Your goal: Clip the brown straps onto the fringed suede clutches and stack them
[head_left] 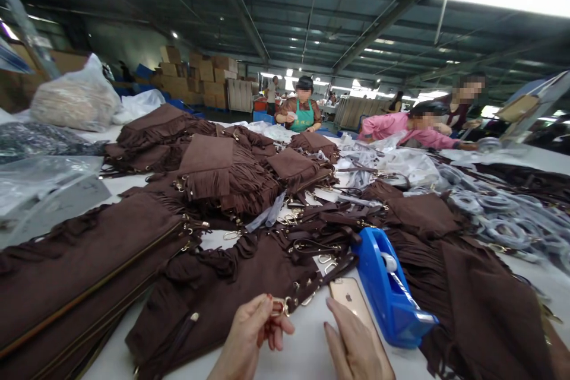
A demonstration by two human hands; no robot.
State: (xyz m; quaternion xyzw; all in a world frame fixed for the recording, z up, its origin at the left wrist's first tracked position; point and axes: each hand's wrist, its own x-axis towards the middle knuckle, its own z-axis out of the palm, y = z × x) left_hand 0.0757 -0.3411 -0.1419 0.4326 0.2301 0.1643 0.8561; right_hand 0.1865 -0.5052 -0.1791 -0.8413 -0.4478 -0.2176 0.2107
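My left hand (252, 335) is at the bottom centre, its fingers pinched on a small gold metal clasp (280, 306) at the corner of a brown fringed suede bag (218, 297). My right hand (354, 341) lies beside it with fingers stretched out flat, resting over the lower end of a gold phone (350, 297) on the white table (307, 338). A blue tape dispenser (387, 288) stands just right of the phone. Brown straps with gold clips (320, 243) lie just beyond the hands.
Many brown fringed bags (222, 172) are piled across the table, with a long stack (80, 273) at the left. Clear plastic bags (75, 95) and wrapped straps (503, 214) lie at the edges. Other people (303, 110) work at the far side; cardboard boxes (200, 74) are stacked behind.
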